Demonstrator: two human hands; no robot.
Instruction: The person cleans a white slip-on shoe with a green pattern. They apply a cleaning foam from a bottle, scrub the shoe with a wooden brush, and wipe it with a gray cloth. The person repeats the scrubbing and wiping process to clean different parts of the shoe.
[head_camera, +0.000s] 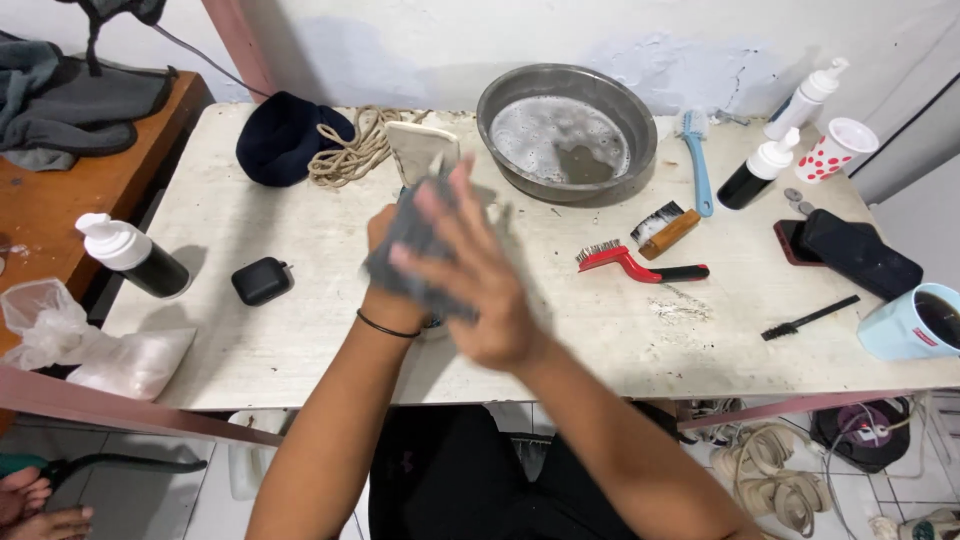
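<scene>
Hands (440, 270) rub soft grey cloth (405, 245) on shoe (422, 150)

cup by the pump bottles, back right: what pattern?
White with red polka dots, clearest in the head view.

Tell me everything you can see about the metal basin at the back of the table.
The metal basin is round, shallow and grey, dull steel by the look of it, with a rolled rim and sloping walls. It stands upright at the far edge of the white table, close to the wall. Inside lies shallow foamy water, with a bare darker patch near the middle. Nothing visibly touches it; a blue-handled brush lies just to its right, and both hands work in front of it, apart from it.
</scene>
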